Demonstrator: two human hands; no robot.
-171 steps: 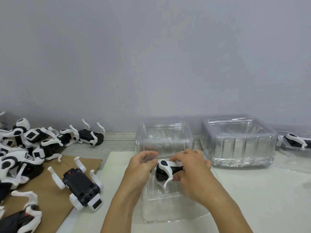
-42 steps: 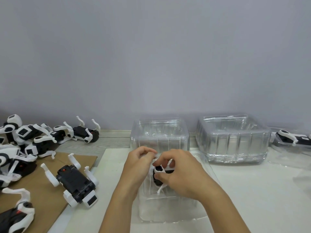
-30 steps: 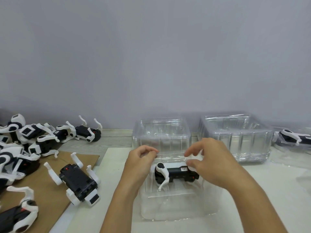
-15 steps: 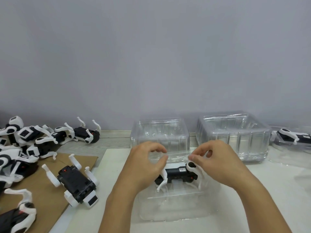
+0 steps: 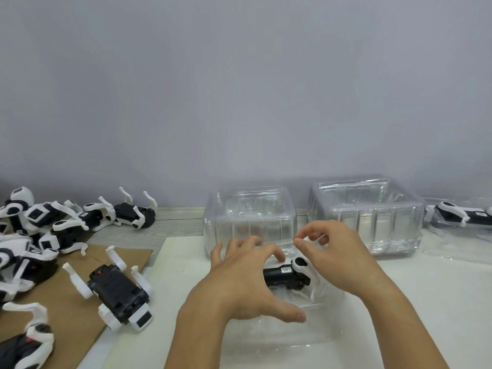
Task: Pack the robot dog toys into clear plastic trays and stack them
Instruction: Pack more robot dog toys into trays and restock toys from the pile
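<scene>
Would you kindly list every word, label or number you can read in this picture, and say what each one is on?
No text here is legible.
White sticker on the black body of the robot dog toy in the near clear tray: print too small to read.
Small white label on a toy in the left pile: blurred, unreadable.
Label on the toy at far right: too small to read.

This looks like a packing workshop, a place where toys get boxed. A plain grey wall [image 5: 239, 89] stands behind a white work table [image 5: 439, 302]. Left of the table's middle, many same-looking robot dog toys [image 5: 40, 222] lie in a heap, some on brown cardboard [image 5: 66, 315]. Toward the wall, stacks of clear plastic trays [image 5: 367, 217] wait.
</scene>
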